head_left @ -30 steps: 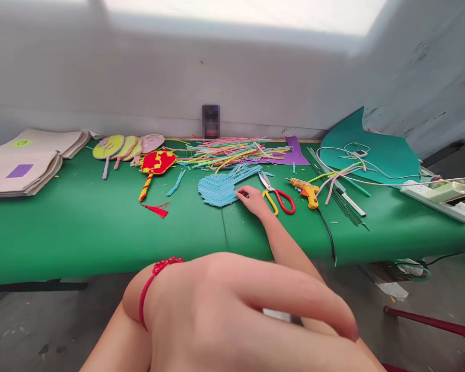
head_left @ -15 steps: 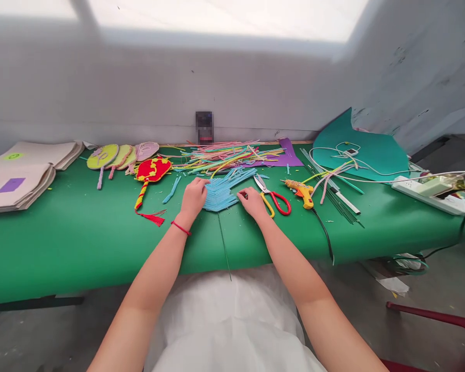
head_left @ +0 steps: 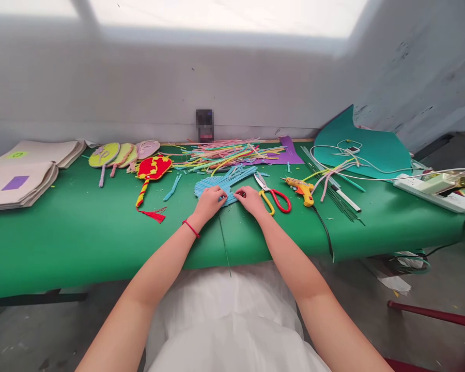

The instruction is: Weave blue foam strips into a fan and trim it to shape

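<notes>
A flat piece made of light blue pipe cleaners [head_left: 210,183] laid side by side lies on the table, with several loose ends fanning to the upper right. A thin green wire [head_left: 225,240] runs from beneath it to the table's front edge. My left hand [head_left: 211,202] rests over its lower part, fingers bent and pinching at the right-hand side. Close beside it, my right hand [head_left: 249,200] has thumb and fingers pressed together at the piece's right edge. The exact strip between the fingertips is too small to make out. Scissors [head_left: 273,194] with red and yellow handles lie right of my right hand.
Mixed pipe cleaners [head_left: 225,154] lie behind. On the left are a red-and-yellow fan [head_left: 154,168], pale fans [head_left: 104,155] and bags [head_left: 19,181]. To the right are a yellow glue gun [head_left: 303,191], green wires [head_left: 343,206], a teal sheet [head_left: 375,150] and a power strip [head_left: 430,194].
My left hand has moved right and a little nearer, from the piece's left edge across its lower part. The blue piece has turned and shifted slightly left. My right hand has moved slightly left.
</notes>
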Demonstrator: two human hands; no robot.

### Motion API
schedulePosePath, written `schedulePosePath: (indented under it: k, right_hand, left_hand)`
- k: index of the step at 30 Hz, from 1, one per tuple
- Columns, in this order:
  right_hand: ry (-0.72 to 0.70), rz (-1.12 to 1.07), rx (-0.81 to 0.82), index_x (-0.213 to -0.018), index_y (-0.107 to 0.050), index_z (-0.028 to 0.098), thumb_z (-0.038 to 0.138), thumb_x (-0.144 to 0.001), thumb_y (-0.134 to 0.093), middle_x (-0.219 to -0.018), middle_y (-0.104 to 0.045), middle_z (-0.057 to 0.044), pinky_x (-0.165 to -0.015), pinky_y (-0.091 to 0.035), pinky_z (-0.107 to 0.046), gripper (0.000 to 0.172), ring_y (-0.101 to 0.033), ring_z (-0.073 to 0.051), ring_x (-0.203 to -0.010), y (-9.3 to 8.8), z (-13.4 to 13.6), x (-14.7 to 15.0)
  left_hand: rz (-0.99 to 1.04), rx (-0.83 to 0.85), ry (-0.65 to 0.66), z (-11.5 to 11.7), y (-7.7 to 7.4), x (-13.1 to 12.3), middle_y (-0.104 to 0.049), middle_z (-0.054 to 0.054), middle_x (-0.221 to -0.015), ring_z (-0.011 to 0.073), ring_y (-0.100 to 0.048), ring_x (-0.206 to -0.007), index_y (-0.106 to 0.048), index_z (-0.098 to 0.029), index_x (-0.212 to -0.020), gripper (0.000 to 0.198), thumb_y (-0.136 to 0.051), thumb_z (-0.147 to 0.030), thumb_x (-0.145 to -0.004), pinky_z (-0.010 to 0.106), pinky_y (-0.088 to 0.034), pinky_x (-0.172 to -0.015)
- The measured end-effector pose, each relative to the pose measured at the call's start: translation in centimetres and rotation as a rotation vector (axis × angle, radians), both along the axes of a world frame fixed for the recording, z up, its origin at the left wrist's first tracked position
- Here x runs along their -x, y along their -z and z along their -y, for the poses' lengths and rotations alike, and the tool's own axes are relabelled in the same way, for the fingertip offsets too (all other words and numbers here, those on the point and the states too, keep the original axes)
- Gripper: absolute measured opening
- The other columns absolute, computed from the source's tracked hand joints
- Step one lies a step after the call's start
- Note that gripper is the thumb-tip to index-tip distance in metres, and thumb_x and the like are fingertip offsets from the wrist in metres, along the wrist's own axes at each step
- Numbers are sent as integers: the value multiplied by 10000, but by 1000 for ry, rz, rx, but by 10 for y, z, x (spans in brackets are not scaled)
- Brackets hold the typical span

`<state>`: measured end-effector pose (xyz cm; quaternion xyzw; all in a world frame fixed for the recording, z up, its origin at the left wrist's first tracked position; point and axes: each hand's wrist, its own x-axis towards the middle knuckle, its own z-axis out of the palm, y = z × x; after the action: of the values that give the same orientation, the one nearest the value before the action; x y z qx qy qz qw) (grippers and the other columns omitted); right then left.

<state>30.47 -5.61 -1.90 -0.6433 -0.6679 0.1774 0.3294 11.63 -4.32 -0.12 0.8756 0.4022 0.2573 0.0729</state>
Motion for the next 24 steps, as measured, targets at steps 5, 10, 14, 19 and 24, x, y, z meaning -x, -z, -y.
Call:
schedulePosePath:
  k: [5, 10, 14, 19, 24]
  right_hand:
    - [-7, -58, -36, -831, -646, 193, 316, -837, -582, -837, -602, -25, -721, -439, -288, 139, -542, -143, -705, -1, 1, -2]
    - [-54, -43, -20, -786, -636, 197, 349, -804, -625, -801, -600, -10, -695, -429, -276, 153, -535, -141, -700, -4, 4, 1]
    - [41, -36, -63, -798, -614, 186, 369, -857, -545, -859, -608, -34, -734, -430, -288, 204, -538, -150, -725, -10, 4, -2]
    - [521, 146, 2, -952, -601, 195, 293, -869, -475, -1053, -573, -110, -878, -385, -398, 180, -522, -258, -1012, -22, 14, -28]
    - [671, 148, 207, -1123, -521, 197, 349, -820, -551, -1198, -494, -157, -931, -370, -437, 340, -471, -313, -1146, -25, 21, -54]
  left_hand:
    - [-34, 5, 24, 1, 3, 1, -625, 54, -897, 199, -580, -875, -665, -199, -902, 159, -510, -226, -884, 346, -407, -818]
    - [-34, 23, 30, 0, 2, 2, -624, 57, -891, 208, -583, -873, -671, -200, -906, 162, -512, -220, -877, 359, -403, -832]
    - [3, 51, 39, 2, 1, 1, -626, 59, -892, 205, -583, -869, -668, -199, -893, 172, -498, -230, -883, 350, -409, -826]
    - [108, 77, -66, 3, -4, 4, -630, 68, -904, 204, -583, -854, -645, -189, -880, 215, -437, -241, -907, 346, -429, -808]
    - [140, 32, -435, -8, -10, 22, -623, 123, -951, 254, -585, -908, -634, -170, -857, 263, -386, -243, -909, 391, -429, -825]
